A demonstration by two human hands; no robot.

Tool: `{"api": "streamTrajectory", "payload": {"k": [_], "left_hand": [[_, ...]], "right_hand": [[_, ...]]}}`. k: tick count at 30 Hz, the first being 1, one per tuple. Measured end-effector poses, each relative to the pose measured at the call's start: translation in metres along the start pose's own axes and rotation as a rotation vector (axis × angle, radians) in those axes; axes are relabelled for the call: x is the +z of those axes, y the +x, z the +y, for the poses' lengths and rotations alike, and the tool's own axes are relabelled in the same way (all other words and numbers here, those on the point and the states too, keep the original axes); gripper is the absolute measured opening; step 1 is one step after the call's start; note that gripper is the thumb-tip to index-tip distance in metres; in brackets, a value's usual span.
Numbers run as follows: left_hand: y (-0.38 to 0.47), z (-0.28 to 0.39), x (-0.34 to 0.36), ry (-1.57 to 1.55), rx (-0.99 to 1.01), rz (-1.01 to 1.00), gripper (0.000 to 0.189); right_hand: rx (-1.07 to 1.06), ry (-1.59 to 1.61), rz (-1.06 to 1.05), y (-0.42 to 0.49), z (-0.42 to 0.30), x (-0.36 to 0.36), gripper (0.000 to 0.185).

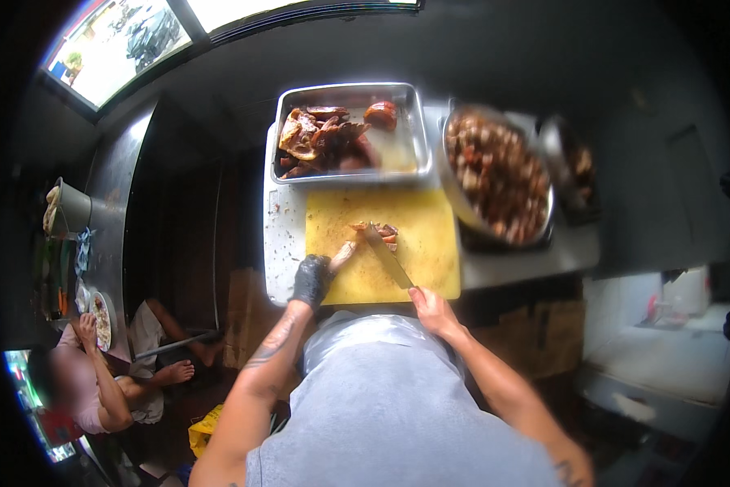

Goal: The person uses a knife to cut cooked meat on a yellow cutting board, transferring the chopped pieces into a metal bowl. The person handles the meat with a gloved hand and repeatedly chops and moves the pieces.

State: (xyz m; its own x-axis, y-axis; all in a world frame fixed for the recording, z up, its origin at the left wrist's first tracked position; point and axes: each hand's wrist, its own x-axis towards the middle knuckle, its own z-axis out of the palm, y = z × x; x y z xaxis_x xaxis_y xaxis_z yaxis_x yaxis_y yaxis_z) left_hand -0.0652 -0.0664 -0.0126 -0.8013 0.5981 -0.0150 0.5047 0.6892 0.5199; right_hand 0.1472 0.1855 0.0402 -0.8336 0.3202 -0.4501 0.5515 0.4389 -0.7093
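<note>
My left hand (312, 280), in a black glove, grips the near end of a piece of cooked meat (343, 255) on a yellow cutting board (426, 225). In my bare right hand (433, 309) is the handle of a kitchen knife (390, 257). Its blade slants away to the upper left, and its tip lies among several cut meat pieces (387, 231). Beyond the board, a steel tray (401, 159) holds larger browned pieces of meat (322, 134). To the right, a large metal container (485, 228) is heaped with chopped meat (493, 170).
A second, blurred metal container (554, 146) stands at the far right of the white table (283, 243). At left, a person (106, 377) sits by a metal counter (106, 189) with a plate of food (102, 322). A grey bucket (72, 207) stands on that counter. Cardboard (243, 316) is below the table.
</note>
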Motion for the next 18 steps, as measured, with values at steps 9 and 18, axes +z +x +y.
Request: {"api": "streamTrajectory", "payload": {"k": [9,18], "left_hand": [[-0.036,0.016,0.021,-0.25,-0.086,0.346,0.02],[-0.034,0.01,0.023,-0.176,-0.019,0.252,0.007]], "right_hand": [[-0.238,-0.07,0.031,0.031,-0.032,0.016,0.05],[-0.238,-0.138,0.046,0.024,-0.021,0.025,0.045]]}}
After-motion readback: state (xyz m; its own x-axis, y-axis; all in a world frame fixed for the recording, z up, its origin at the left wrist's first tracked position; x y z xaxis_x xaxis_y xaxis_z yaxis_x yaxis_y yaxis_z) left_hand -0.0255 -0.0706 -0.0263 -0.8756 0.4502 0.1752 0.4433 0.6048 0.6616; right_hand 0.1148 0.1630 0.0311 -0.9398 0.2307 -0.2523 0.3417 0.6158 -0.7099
